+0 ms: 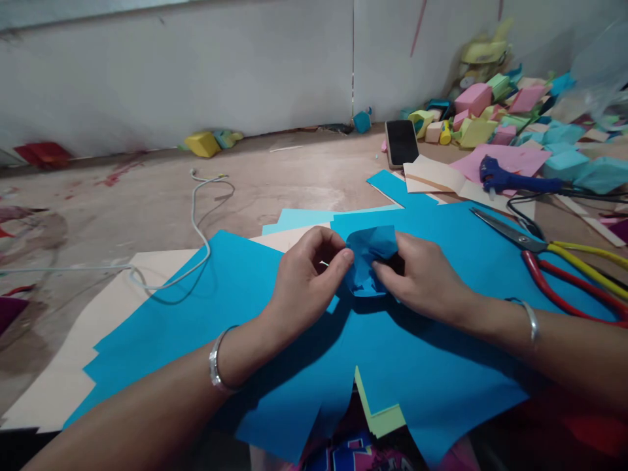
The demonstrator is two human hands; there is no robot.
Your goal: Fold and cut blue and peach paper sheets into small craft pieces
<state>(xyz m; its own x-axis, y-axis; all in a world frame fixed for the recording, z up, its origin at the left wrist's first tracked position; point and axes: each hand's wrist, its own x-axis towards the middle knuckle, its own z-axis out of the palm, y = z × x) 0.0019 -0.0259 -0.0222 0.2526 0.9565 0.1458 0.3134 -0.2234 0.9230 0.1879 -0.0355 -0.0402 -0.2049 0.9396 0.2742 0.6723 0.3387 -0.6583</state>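
Between my hands is a small blue paper box [366,252], creased inside, with one flap standing up at the back. My left hand [314,268] pinches its left side between thumb and forefinger. On the other side, my right hand [422,275] is closed on the box, its thumb pressed into the inside and its fingers hidden behind. Large blue paper sheets [275,366] lie beneath both hands, over cream sheets [88,340]. A small blue scrap [332,305] sticks out below my left hand.
Open scissors [534,246] with red and yellow handles lie at right, near a blue glue gun [520,178]. A phone [402,142] lies behind. Small paper boxes [473,99] are heaped at back right. A white cable [196,222] crosses the left sheets.
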